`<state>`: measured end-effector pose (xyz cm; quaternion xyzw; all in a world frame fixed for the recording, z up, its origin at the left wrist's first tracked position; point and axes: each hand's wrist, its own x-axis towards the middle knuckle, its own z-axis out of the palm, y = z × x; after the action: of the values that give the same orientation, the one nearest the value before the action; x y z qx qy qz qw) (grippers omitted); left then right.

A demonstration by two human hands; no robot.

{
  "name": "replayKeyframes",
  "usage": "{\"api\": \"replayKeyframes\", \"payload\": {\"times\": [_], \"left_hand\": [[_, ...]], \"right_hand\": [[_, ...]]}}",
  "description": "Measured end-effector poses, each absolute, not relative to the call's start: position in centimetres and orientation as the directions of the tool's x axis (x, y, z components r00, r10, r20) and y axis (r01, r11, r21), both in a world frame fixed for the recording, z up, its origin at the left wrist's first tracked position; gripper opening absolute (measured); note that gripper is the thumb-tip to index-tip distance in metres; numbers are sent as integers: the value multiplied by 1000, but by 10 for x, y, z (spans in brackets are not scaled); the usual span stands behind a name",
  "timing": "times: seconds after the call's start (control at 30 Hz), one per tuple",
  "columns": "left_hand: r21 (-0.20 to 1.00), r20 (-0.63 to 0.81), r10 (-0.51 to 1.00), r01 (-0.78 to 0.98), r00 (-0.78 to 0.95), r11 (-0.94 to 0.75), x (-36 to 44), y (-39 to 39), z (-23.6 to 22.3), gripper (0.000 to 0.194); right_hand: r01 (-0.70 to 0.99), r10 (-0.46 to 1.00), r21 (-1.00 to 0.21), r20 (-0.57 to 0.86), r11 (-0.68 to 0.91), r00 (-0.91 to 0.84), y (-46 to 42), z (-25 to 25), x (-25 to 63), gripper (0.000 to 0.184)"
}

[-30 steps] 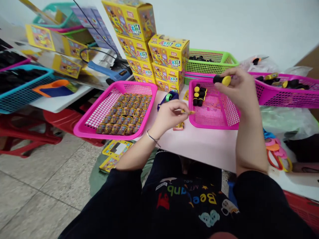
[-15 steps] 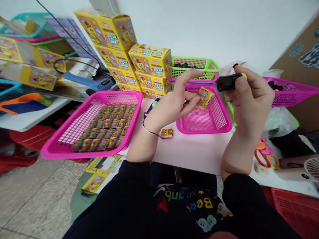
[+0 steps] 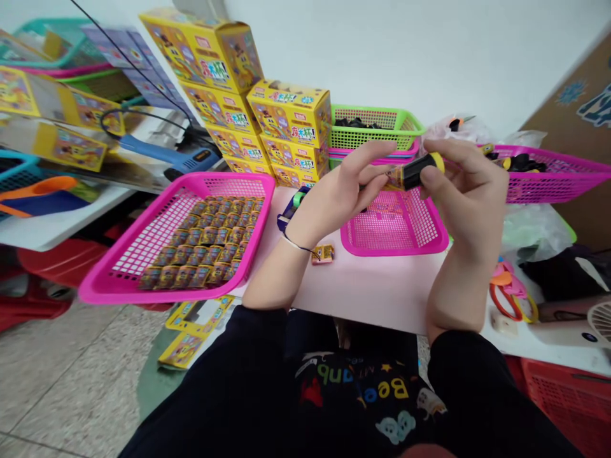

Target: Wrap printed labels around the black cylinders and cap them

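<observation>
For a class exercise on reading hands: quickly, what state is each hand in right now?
Left hand: closed, pinching a small yellow printed packet.
Right hand: closed, gripping a black cylinder with a yellow end.

Glossy yellow cardboard boxes (image 3: 289, 114) stacked on the counter carry bold multicoloured Chinese characters ending in an exclamation mark (image 3: 303, 134), too blurred to read with certainty. The black sweatshirt (image 3: 353, 394) shows large coloured letters that look like "Bee" (image 3: 391, 388), with a smaller, unclear row above. The print on the small yellow packet (image 3: 394, 177) is too small to read.
</observation>
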<state>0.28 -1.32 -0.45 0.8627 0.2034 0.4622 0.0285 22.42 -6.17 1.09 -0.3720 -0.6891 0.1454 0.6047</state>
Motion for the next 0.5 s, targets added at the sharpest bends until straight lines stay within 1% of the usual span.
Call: {"api": "replayKeyframes", "payload": {"times": [0.07,0.13,0.23,0.3,0.4,0.5], "left_hand": [[230,810,369,333,455,-915,2,-14,-6,39],[247,819,388,350,422,-904,3,-17,-6,41],[348,823,436,283,364,-894,3,-18,-7,54],[399,818,457,227,351,-888,2,-16,-9,60],[400,814,449,206,369,-893,0,-13,-11,60],[382,809,442,225,387,-896,-4,-12,-12,54]], "right_hand": [[367,698,-644,716,671,-19,-60,10,223,29],[368,709,-653,704,661,-24,-59,9,221,32],[324,708,-660,705,677,-43,-58,7,217,34],[310,685,-636,725,706,-71,-58,5,213,33],[345,659,-593,744,727,-109,-60,4,207,28],[366,694,-617,709,697,-127,-62,5,204,29]]}}
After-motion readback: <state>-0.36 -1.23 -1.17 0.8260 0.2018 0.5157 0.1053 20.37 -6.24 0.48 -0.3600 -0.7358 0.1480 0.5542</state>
